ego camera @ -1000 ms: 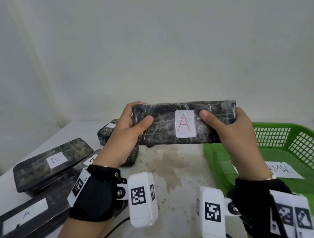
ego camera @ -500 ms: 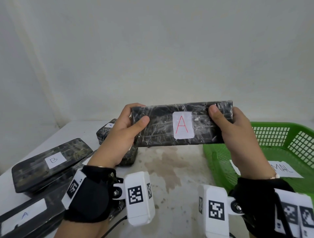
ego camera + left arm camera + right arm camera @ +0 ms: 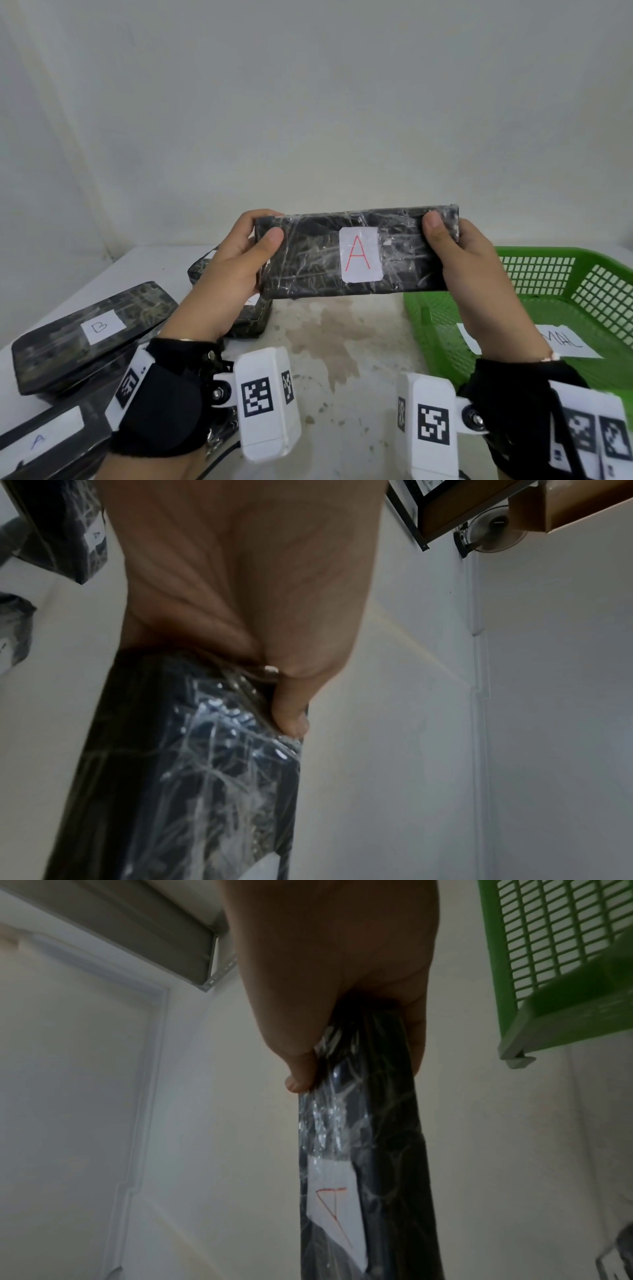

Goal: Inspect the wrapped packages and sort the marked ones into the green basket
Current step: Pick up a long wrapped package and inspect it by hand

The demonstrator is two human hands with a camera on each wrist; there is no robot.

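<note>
Other wrapped packages, one labelled B (image 3: pixel 92 337) and one labelled A (image 3: pixel 44 442), lay stacked at the left of the stained surface (image 3: pixel 342 349); green basket (image 3: pixel 534 270) sat right, holding a paper sheet (image 3: pixel 568 342). Held package (image 3: pixel 308 260) was black, wrinkled clear film, white label with red A, raised level above the surface. Left hand (image 3: pixel 236 270) and right hand (image 3: pixel 476 267) each gripped one end, fingers curled behind, thumbs in front.

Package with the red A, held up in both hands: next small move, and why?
Probably carry it right and down toward the green basket. The left hand and right hand grip the ends of the wrapped package, its label with a red A facing the head camera, so inspection looks done. The basket sits just below the right hand.
</note>
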